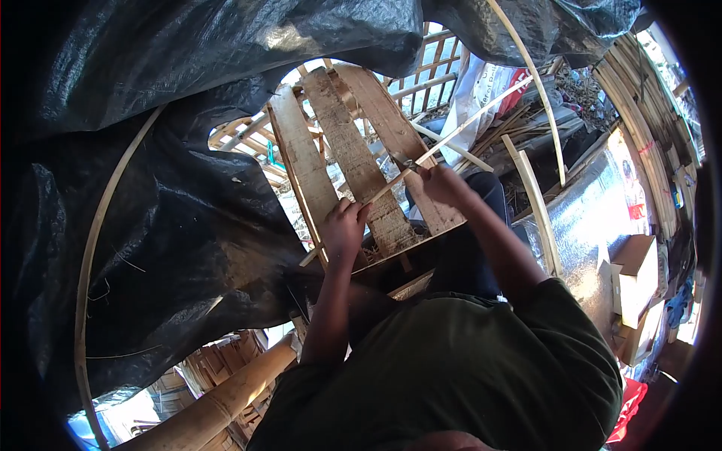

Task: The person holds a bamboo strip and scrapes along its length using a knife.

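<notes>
in the head view, your left hand [343,224] is gripping a thin pale strip [389,187] above the bench [353,150], near its close left corner. your right hand [442,185], over the right plank [387,113], is closed on a small dark tool [409,163] beside the strip; whether it also pinches the strip, i cannot tell. the strip crosses slantwise, passing beyond the bench's right edge.

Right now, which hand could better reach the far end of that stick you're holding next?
Probably the right hand: it sits farther along the stick, while the left hand holds it nearer the other end.
</notes>
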Available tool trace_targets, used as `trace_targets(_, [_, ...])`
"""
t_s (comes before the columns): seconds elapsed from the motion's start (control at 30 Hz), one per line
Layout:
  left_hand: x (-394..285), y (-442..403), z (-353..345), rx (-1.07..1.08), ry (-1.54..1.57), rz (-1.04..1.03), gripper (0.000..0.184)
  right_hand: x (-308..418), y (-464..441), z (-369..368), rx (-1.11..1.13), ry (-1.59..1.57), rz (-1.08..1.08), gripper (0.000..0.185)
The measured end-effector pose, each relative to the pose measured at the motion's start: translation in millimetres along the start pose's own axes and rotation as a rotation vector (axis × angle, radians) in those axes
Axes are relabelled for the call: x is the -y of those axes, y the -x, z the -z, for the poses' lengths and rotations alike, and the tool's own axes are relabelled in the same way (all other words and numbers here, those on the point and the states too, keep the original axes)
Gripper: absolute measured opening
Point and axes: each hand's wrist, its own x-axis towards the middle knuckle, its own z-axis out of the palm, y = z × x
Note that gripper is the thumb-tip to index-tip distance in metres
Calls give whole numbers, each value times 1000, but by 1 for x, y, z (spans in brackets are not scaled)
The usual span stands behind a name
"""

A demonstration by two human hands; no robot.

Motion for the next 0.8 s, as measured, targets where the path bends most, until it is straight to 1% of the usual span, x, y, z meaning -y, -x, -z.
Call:
trace_targets(0.07, [-2,0,2,-7,-12,-28,25,-76,-38,-22,6,149,362,55])
trace_targets(0.13, [-1,0,3,-4,8,3,25,-64,-39,31,-20,-23,-263,56])
trace_targets(0.2, [-1,2,3,-6,1,-5,26,-58,-26,60,-141,-192,-386,55])
trace_targets(0.23, [-1,0,3,-11,-10,-17,26,-72,-39,41,-148,-158,-446,49])
trace_targets(0.27, [0,-1,3,-19,-7,-17,26,-38,-21,47,-23,-164,-316,40])
trace_targets(0.3, [2,-2,1,-10,0,-11,26,-19,-14,21,-28,-161,-313,40])
trace_targets(0.37, [5,1,0,-2,11,-3,26,8,-1,-45,-36,308,457,26])
trace_targets(0.4, [6,1,-2,-7,31,-16,26,53,30,-11,97,-43,36,33])
trace_targets(0.47, [6,0,-2,-12,52,-27,25,51,26,2,193,-84,81,42])
trace_targets(0.53, [3,2,0,-7,-28,-32,23,-37,-34,-53,-17,339,421,45])
trace_targets(0.6, [3,3,0,-4,-7,-29,20,-70,-49,-33,-137,332,230,55])
trace_targets(0.67, [5,5,5,-7,8,-35,17,-13,-14,39,47,-188,-367,51])
trace_targets(0.7, [7,5,8,-15,38,-79,14,-14,-13,35,1,-185,-353,54])
trace_targets(0.73, [9,6,12,-22,70,-121,11,-19,-12,26,6,-185,-350,54])
trace_targets(0.8, [2,13,32,-16,49,-73,11,-33,-12,8,-154,-121,-248,57])
